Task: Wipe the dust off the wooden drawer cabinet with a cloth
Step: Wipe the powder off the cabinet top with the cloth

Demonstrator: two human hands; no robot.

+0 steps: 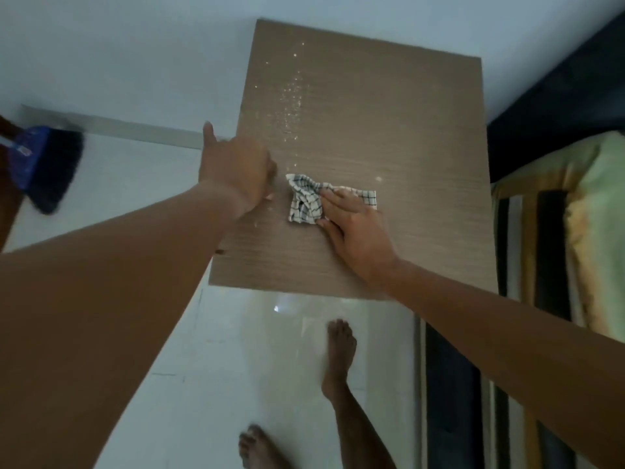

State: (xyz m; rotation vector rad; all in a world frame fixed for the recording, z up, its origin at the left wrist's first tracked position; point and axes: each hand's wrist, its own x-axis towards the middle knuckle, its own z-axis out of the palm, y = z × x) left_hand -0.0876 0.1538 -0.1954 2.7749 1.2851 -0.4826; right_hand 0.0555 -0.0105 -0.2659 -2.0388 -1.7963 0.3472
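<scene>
Two hands are working: right hand (351,228), fingers spread, pressing the checked white cloth (309,203) onto the brown wooden cabinet top (389,130); left hand (236,167), curled beside the cloth, grip unclear.

The right hand (351,228) pressed flat on a checked cloth (306,203) on the wooden cabinet top (389,130). White dust (291,99) lay beyond the left hand (236,170).

Checked cloth (306,202) and white dust (290,106) lie on the wooden cabinet top (389,130).
</scene>
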